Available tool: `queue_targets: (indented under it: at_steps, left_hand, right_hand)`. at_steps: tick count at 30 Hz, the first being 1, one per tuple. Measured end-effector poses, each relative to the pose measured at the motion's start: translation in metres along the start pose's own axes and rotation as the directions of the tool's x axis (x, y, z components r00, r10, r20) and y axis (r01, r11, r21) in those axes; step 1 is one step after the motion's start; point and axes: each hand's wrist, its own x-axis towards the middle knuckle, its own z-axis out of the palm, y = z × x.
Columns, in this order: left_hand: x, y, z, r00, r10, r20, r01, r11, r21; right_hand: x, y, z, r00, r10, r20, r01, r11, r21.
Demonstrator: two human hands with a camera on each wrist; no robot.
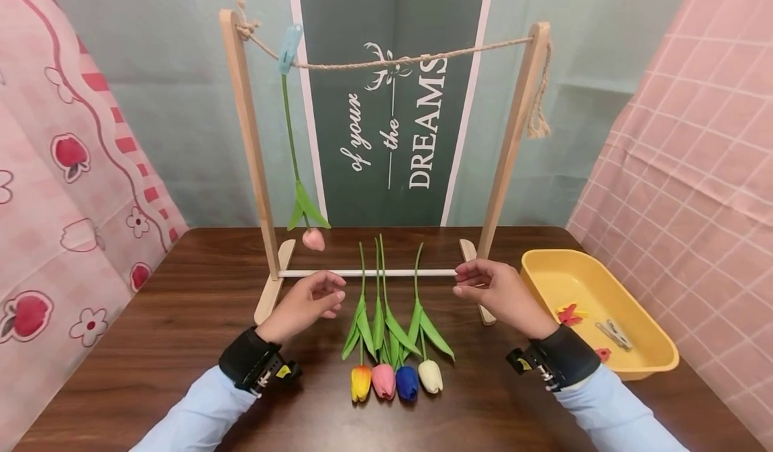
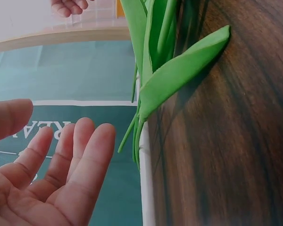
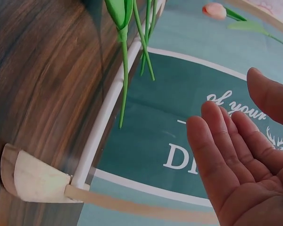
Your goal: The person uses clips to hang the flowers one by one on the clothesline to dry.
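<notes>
Several artificial tulips (image 1: 392,345) lie side by side on the dark wooden table (image 1: 181,318), their heads toward me: orange (image 1: 360,382), pink (image 1: 383,379), blue (image 1: 406,382) and white (image 1: 430,375). My left hand (image 1: 329,296) hovers left of their stems, fingers relaxed, holding nothing. My right hand (image 1: 468,283) hovers to their right, also empty. In the left wrist view my left hand (image 2: 61,160) shows a bare palm beside the green leaves (image 2: 179,70). The right wrist view shows my right hand (image 3: 236,155) flat and empty near the stems (image 3: 125,70).
A wooden rack (image 1: 250,157) with a rope (image 1: 392,60) stands behind the tulips; a blue clothespin (image 1: 290,48) holds a pink tulip (image 1: 313,239) hanging head down. The rack's white bar (image 1: 368,273) lies across the stems' tips. A yellow tray (image 1: 646,365) with clips sits at the right.
</notes>
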Motion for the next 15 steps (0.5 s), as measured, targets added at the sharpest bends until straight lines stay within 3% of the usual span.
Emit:
queue_targets:
  at_steps: [7,15]
  left_hand:
    - [-0.001,-0.006,-0.001,1.0,-0.02,-0.005,0.02,1.0,-0.006]
    - [-0.001,-0.011,0.0,1.0,-0.027,-0.007,0.027,0.999,-0.023]
  right_hand:
    - [-0.005,0.0,-0.011,1.0,0.006,-0.016,-0.007,0.999,-0.035]
    - [-0.008,0.001,-0.044,0.998,0.045,-0.037,-0.048,0.994,-0.095]
